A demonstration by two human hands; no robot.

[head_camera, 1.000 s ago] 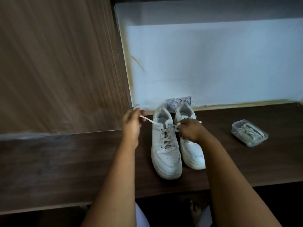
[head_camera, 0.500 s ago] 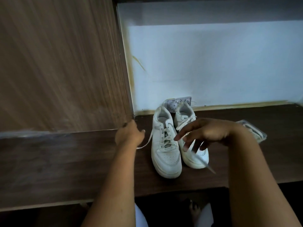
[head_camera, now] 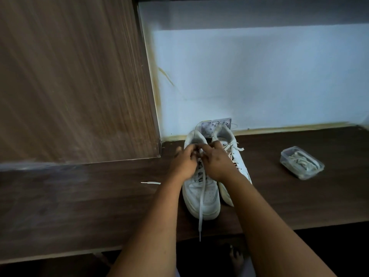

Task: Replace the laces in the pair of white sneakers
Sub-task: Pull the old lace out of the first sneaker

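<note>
The two white sneakers stand side by side on the dark wooden worktop (head_camera: 79,206), toes toward the person: the left sneaker (head_camera: 201,194) and, at its 3 o'clock, the right sneaker (head_camera: 237,156). Left hand (head_camera: 184,163) and right hand (head_camera: 216,161) meet over the left sneaker's upper eyelets, fingers curled and pinching its lace (head_camera: 201,204), one end trailing off toward 6 o'clock past the worktop's edge. At 3 o'clock, well apart, sits a clear container (head_camera: 301,165) of laces.

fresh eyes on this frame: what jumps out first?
Both hands, left hand and right hand, meet over the laces of the left white sneaker, on the dark wooden shelf. One loose lace end trails over the shelf's front edge; a clear plastic box of laces sits right.
</note>
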